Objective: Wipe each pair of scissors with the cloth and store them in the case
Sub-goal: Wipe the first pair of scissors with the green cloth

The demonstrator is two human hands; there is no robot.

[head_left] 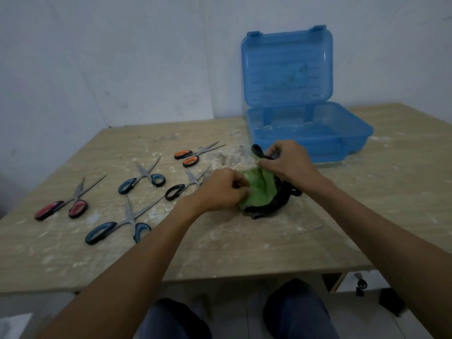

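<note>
**Scissors held in cloth; five pairs laid out on table**

Well left of the left hand (220,189), red-handled scissors (61,207) are laid open; nearer it, two blue-handled pairs (141,181) and an orange-handled pair (187,157) are noted; black-handled scissors (175,192) lie just beside its knuckles. The green cloth (259,189) is gripped by the left hand's curled fingers; the held scissors (260,151) are pinched at the black handle by the right hand (288,162), blades hidden in the cloth. Just beyond the right hand, the blue case (310,133) stands open, lid upright.

Wooden table (244,241) carries five scissors (141,178), a green cloth (259,189) and a blue case (327,152).
</note>
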